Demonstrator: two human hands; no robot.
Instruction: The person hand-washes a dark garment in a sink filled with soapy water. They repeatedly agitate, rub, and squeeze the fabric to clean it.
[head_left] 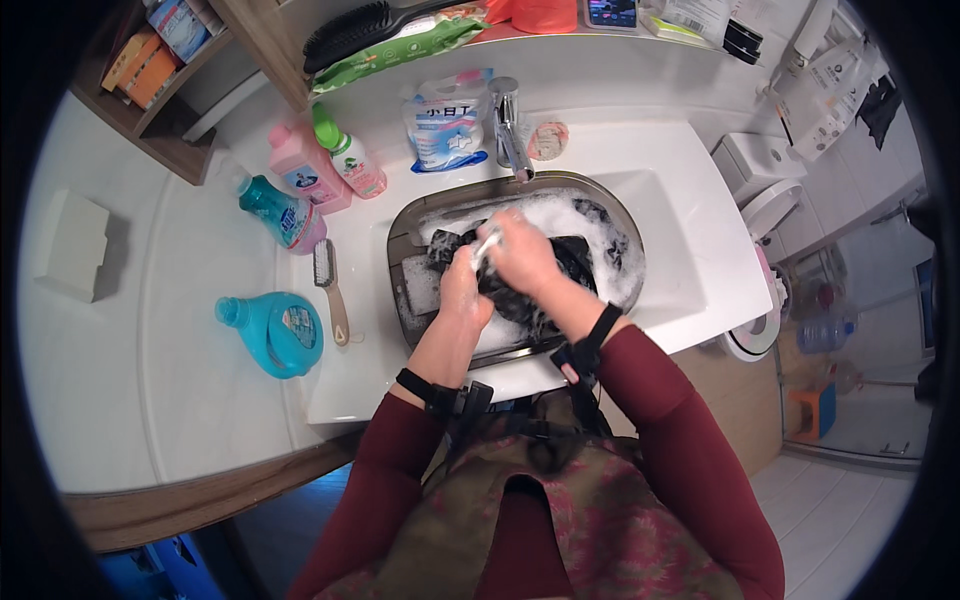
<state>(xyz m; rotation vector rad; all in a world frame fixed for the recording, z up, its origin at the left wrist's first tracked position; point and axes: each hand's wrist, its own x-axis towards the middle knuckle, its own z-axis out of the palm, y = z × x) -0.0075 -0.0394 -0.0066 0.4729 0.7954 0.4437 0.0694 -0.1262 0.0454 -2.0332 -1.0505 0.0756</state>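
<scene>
Below the chrome tap (507,125), inside a grey-brown plastic basin (397,300) resting in a white sink (690,230), we find a dark, wet cloth (574,252) bunched among thick white foam (545,210). Folds of it show on both sides of the person's two bare hands, which meet over the middle of the basin.

The left hand (461,287) has its fingers curled inward, close to the other hand. The right hand (522,260) is bent over beside it and blurred, so we cannot tell how tightly its fingers are closed. Between them we see a small white patch, suds or pale fabric; we cannot tell which, nor exactly what either hand encloses.

We judge the cloth to be soft and limp, heavy with water and slippery from the suds, though not fragile. We would take hold of a thick, gathered fold with the whole hand rather than pinch one edge, and support its weight from beneath when lifting, since loose ends could sag or slide away.

Left of the basin, we note a scrubbing brush (335,300) and a teal bottle (280,335).
</scene>
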